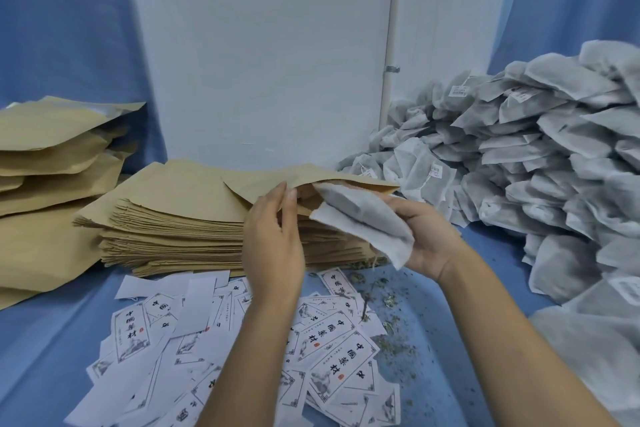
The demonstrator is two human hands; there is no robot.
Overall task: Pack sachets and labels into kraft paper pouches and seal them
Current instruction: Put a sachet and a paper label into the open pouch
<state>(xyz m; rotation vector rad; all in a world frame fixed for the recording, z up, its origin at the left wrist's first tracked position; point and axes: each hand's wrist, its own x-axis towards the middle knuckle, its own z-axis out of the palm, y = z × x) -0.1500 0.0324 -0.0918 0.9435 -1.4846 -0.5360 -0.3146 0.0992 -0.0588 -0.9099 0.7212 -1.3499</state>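
Kraft pouch (pixel 304 180), one, lies atop the flat pouch stack (pixel 180 229), its mouth pinched open by the left hand (pixel 273 239), while the right hand (pixel 429 239), fingers curled, grips two grey sachets (pixel 363 215) at that mouth; labels (pixel 332 350) lie uncounted below.

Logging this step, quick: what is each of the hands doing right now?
Left hand: pinching the open edge of the top pouch.
Right hand: holding sachets at the pouch mouth.
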